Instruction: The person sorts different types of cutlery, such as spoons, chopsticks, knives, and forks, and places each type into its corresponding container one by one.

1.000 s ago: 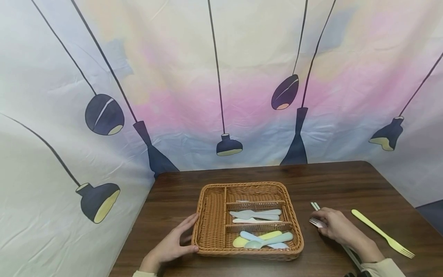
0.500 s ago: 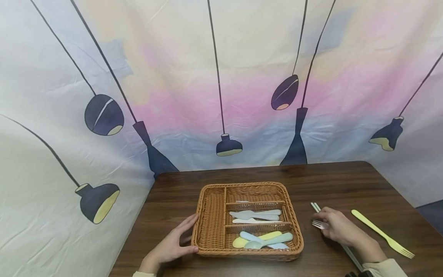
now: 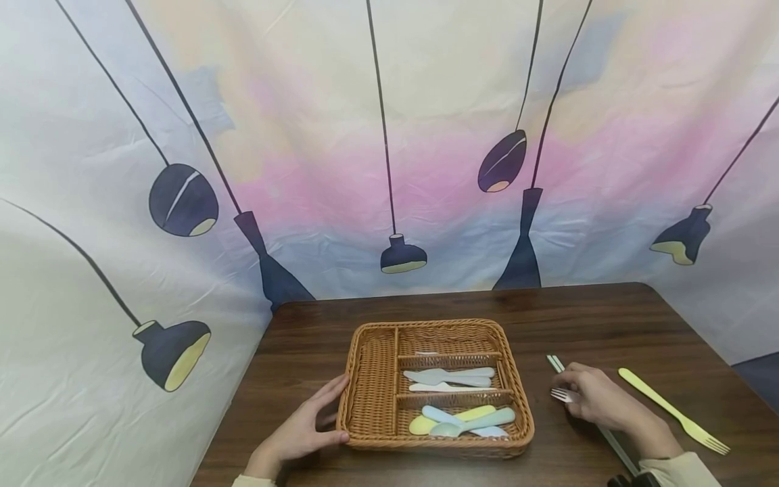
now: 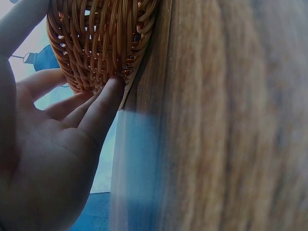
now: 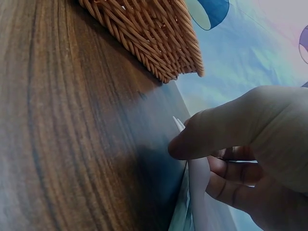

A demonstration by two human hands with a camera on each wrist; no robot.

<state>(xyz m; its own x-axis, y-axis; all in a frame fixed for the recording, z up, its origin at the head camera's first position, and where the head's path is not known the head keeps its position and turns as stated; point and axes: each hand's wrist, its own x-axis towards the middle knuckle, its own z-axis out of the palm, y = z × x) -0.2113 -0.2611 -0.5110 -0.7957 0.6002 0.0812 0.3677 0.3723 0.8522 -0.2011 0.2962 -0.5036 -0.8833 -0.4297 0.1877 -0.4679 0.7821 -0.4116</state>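
In the head view a brown wicker cutlery basket (image 3: 367,379) stands mid-table. My left hand (image 3: 307,423) rests against its left side with fingers and thumb spread. The left wrist view shows those fingers touching the woven wall (image 4: 103,43). To the right of the basket, my right hand (image 3: 599,399) pinches a pale fork (image 3: 560,394) between thumb and fingers, tines pointing left. The right wrist view shows the fork's handle (image 5: 198,192) under the thumb. Pale green chopsticks (image 3: 616,448) lie beneath this hand, partly hidden by it.
Pale knives (image 3: 449,388) lie in the basket's middle right compartment. Crossed spoons (image 3: 475,423) fill the near right one; something whitish (image 3: 426,353) shows in the far right one. A yellow fork (image 3: 672,409) lies on the dark wooden table (image 3: 608,318) at right.
My right hand and the pale fork have shifted slightly to the right. The left hand and the basket have stayed in place.
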